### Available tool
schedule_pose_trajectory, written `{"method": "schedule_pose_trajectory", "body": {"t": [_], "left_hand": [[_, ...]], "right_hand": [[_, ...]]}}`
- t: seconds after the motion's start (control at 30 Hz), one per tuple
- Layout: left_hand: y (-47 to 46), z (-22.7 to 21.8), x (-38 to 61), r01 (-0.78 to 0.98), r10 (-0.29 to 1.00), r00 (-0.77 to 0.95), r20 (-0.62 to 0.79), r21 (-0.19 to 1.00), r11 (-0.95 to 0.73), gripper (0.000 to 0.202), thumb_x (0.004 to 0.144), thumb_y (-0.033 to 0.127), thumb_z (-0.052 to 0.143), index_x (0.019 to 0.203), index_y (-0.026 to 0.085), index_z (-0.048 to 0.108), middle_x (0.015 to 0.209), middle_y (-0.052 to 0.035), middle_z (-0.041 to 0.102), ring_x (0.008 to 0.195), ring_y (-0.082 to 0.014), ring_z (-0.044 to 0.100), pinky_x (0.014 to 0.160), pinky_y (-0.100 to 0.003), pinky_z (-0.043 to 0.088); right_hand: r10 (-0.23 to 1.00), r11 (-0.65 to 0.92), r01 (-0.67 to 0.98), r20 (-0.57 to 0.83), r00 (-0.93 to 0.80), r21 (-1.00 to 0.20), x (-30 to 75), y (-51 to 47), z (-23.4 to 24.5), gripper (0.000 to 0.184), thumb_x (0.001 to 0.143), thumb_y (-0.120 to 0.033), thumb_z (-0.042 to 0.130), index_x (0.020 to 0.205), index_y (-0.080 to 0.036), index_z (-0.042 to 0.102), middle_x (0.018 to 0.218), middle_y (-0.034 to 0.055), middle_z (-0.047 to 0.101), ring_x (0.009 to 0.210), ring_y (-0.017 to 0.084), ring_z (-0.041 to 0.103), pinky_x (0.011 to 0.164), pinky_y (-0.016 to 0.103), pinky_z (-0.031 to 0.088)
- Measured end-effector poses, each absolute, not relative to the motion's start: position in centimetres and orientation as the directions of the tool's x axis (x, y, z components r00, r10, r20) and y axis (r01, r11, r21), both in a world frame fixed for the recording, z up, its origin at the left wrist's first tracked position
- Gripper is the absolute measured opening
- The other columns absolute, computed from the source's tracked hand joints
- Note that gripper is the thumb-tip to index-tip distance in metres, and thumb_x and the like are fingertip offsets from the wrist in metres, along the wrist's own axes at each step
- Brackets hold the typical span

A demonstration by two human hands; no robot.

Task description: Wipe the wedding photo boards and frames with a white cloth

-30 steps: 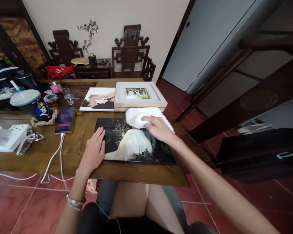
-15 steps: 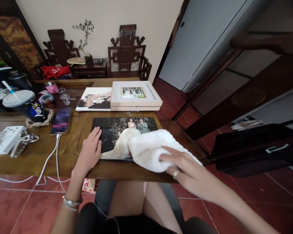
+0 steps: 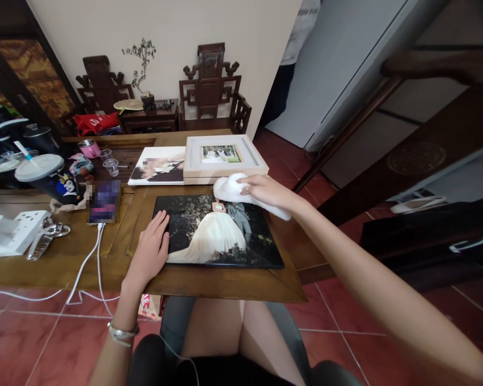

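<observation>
A dark, glossy wedding photo panel (image 3: 221,236) lies flat near the front edge of the wooden table (image 3: 209,284). My left hand (image 3: 151,244) rests flat at its left edge, fingers stretched out and touching it. In my right hand (image 3: 261,190) is a fluffy white cloth (image 3: 229,188), bunched under the fingers at the panel's upper right edge. The cloth hides part of the panel's top, and its loose end hangs over the right corner.
Behind the panel lie a pale framed photo (image 3: 245,153) and a white-edged photo print (image 3: 145,177). To the left are a phone (image 3: 103,201) with a white cable, a power strip (image 3: 18,233), a clear hair claw (image 3: 44,241) and a lidded cup (image 3: 52,177). A person (image 3: 290,64) stands by the door.
My right hand has moved the cloth from the panel's lower right up to its far edge, uncovering the lower right. My left hand stays put. More of the person shows at the doorway.
</observation>
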State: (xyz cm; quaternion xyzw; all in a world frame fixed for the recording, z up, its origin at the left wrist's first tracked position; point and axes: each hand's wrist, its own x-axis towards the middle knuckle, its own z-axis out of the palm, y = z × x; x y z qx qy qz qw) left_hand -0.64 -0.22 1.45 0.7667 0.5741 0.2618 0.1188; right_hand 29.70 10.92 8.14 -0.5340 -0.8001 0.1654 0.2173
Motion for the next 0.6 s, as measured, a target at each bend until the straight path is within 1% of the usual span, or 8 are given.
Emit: {"method": "schedule_pose_trajectory", "body": {"t": [0.1, 0.2, 0.27, 0.3, 0.37, 0.47, 0.53, 0.6], "left_hand": [[-0.2, 1.5, -0.5, 0.818, 0.945, 0.197, 0.262, 0.487, -0.306, 0.046, 0.098, 0.026, 0.031, 0.142, 0.016, 0.042, 0.153, -0.0144, 0.038, 0.145, -0.0224, 0.028, 0.115, -0.049, 0.028], [-0.2, 1.5, -0.5, 0.820, 0.944, 0.199, 0.262, 0.484, -0.307, 0.046, 0.098, 0.026, 0.031, 0.141, 0.014, 0.043, 0.153, -0.0150, 0.038, 0.145, -0.0222, 0.028, 0.115, -0.049, 0.028], [-0.2, 1.4, -0.5, 0.823, 0.945, 0.200, 0.261, 0.479, -0.306, 0.046, 0.099, 0.026, 0.031, 0.141, 0.013, 0.043, 0.153, -0.0156, 0.038, 0.145, -0.0224, 0.028, 0.115, -0.049, 0.028], [-0.2, 1.4, -0.5, 0.823, 0.944, 0.199, 0.262, 0.478, -0.306, 0.046, 0.099, 0.026, 0.031, 0.141, 0.013, 0.043, 0.153, -0.0154, 0.038, 0.145, -0.0225, 0.028, 0.115, -0.049, 0.028], [-0.1, 1.4, -0.5, 0.823, 0.943, 0.202, 0.267, 0.476, -0.311, 0.046, 0.099, 0.026, 0.031, 0.142, 0.014, 0.043, 0.153, -0.0148, 0.038, 0.145, -0.0228, 0.028, 0.115, -0.050, 0.028], [-0.1, 1.5, -0.5, 0.824, 0.941, 0.206, 0.269, 0.471, -0.315, 0.046, 0.098, 0.027, 0.031, 0.142, 0.015, 0.043, 0.152, -0.0150, 0.038, 0.145, -0.0229, 0.028, 0.115, -0.050, 0.029], [-0.1, 1.5, -0.5, 0.825, 0.940, 0.208, 0.269, 0.469, -0.317, 0.046, 0.098, 0.027, 0.031, 0.142, 0.014, 0.043, 0.152, -0.0152, 0.038, 0.144, -0.0230, 0.029, 0.114, -0.050, 0.029], [-0.1, 1.5, -0.6, 0.822, 0.939, 0.213, 0.271, 0.469, -0.322, 0.046, 0.098, 0.026, 0.031, 0.142, 0.016, 0.043, 0.152, -0.0146, 0.038, 0.144, -0.0229, 0.029, 0.114, -0.051, 0.029]], "right_hand": [[0.913, 0.395, 0.788, 0.111, -0.392, -0.473, 29.6, 8.0, 7.6, 0.026, 0.077, -0.016, 0.044, 0.085, -0.018, 0.069, 0.088, 0.0067, 0.070, 0.087, 0.025, 0.061, 0.078, 0.033, 0.043], [0.897, 0.435, 0.789, 0.132, -0.422, -0.435, 29.7, 2.7, 7.0, 0.023, 0.078, -0.018, 0.041, 0.080, -0.020, 0.064, 0.073, 0.0052, 0.062, 0.075, 0.024, 0.059, 0.071, 0.034, 0.043], [0.884, 0.464, 0.766, 0.185, -0.429, -0.445, 29.8, -1.3, 6.9, 0.024, 0.077, -0.015, 0.040, 0.082, -0.022, 0.063, 0.076, 0.0057, 0.061, 0.074, 0.023, 0.060, 0.068, 0.034, 0.045], [0.873, 0.487, 0.745, 0.213, -0.439, -0.456, 29.9, -3.1, 6.9, 0.023, 0.075, -0.013, 0.040, 0.079, -0.023, 0.061, 0.078, 0.0062, 0.062, 0.077, 0.024, 0.061, 0.067, 0.034, 0.046], [0.838, 0.544, 0.702, 0.266, -0.476, -0.459, 30.0, -6.3, 7.0, 0.025, 0.073, -0.009, 0.040, 0.078, -0.026, 0.058, 0.090, 0.0080, 0.067, 0.088, 0.026, 0.064, 0.070, 0.037, 0.049], [0.793, 0.608, 0.652, 0.301, -0.530, -0.453, 30.1, -9.1, 7.4, 0.029, 0.069, -0.007, 0.042, 0.080, -0.028, 0.057, 0.109, 0.0072, 0.069, 0.107, 0.027, 0.062, 0.078, 0.039, 0.050], [0.789, 0.609, 0.640, 0.282, -0.545, -0.468, 30.1, -9.3, 7.5, 0.029, 0.067, -0.005, 0.042, 0.078, -0.028, 0.056, 0.109, 0.0061, 0.069, 0.106, 0.025, 0.062, 0.080, 0.038, 0.050], [0.815, 0.572, 0.658, 0.247, -0.525, -0.489, 30.0, -8.4, 7.5, 0.027, 0.069, -0.005, 0.041, 0.075, -0.028, 0.056, 0.097, 0.0065, 0.068, 0.094, 0.025, 0.064, 0.075, 0.036, 0.050]]}}
